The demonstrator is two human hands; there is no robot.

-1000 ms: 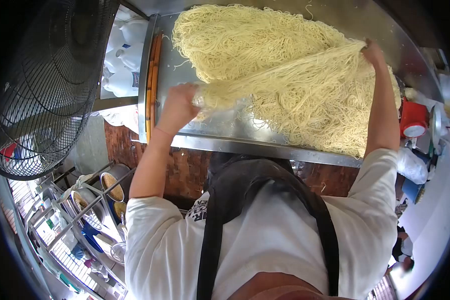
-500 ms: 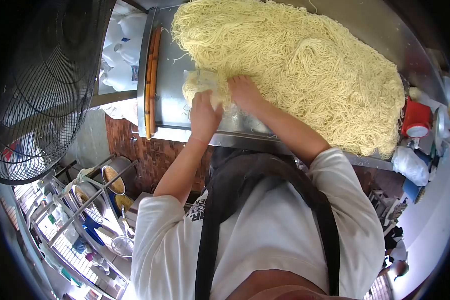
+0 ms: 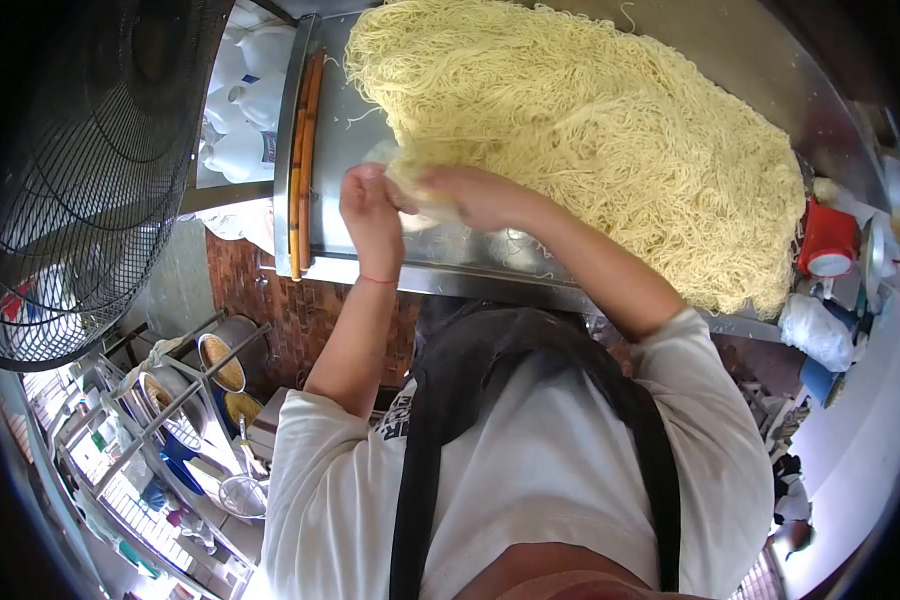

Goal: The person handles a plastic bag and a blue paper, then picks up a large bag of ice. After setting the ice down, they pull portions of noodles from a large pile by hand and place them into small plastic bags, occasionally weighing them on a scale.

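Observation:
A large heap of pale yellow noodles (image 3: 610, 130) covers much of the metal table (image 3: 345, 215). Near the front edge, my left hand (image 3: 372, 205) grips the left side of a clear plastic bag (image 3: 435, 205) with noodles in it. My right hand (image 3: 475, 198) is at the bag's other side, smeared by motion, so its fingers are hard to make out. The bag is blurred and lies partly behind the hands, beside the near left end of the heap.
Two bamboo poles (image 3: 305, 160) lie along the table's left edge. White jugs (image 3: 255, 95) stand beyond them. A black mesh fan guard (image 3: 90, 200) hangs at far left, above a rack with pots (image 3: 225, 362). A red container (image 3: 827, 238) and a plastic bag are at right.
Both hands have drawn the bag of noodles slightly toward me. My left hand has moved left and turned, its fingers now at the bag's edge; my right hand has come down beside it.

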